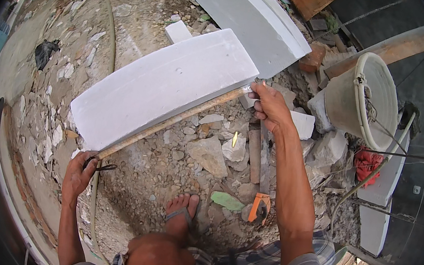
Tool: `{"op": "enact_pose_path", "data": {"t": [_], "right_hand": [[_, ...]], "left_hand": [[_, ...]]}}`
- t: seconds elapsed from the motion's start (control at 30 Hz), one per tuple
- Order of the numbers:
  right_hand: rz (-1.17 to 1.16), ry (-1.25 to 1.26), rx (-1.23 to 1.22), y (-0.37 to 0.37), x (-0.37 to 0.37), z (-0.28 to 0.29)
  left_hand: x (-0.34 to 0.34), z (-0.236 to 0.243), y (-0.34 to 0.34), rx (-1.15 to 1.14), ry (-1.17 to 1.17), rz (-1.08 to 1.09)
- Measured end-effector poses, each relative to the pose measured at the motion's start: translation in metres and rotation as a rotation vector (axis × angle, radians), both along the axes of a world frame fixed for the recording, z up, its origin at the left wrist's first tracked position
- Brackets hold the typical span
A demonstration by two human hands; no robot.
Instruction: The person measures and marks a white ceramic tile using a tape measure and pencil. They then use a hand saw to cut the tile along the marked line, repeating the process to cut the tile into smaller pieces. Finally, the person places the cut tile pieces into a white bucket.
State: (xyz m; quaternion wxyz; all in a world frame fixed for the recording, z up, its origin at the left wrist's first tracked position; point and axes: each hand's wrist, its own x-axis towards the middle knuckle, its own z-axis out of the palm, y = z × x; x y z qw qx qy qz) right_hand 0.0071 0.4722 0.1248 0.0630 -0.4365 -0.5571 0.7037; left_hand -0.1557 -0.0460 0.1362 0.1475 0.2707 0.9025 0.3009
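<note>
A white lightweight block lies on rubble. A worn tape measure is stretched along its near long edge. At the block's left end, my left hand is closed on the tape measure's case, with a dark strap hanging out. At the right end, my right hand pinches the tape's metal tip against the block's corner. A handsaw with an orange handle lies below my right hand, beside a length of wood.
More blocks lie behind. A bucket, red plastic and rods stand at the right by a dark wall. A hose runs along the left over broken stones. My sandalled foot is on the ground.
</note>
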Motion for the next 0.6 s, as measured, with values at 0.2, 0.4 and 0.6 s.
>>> {"op": "enact_pose_path", "data": {"t": [0.2,0.4,0.6], "right_hand": [[0.011,-0.265,0.243,0.073,-0.029,-0.019],[-0.037,-0.276,0.335,0.098,-0.037,-0.053],[-0.001,-0.304,0.334,0.076,-0.042,-0.048]], "left_hand": [[-0.003,0.065,0.032,-0.387,-0.219,0.065],[-0.029,0.054,0.033,-0.458,0.077,0.009],[-0.035,0.039,0.010,-0.544,-0.003,0.043]]}}
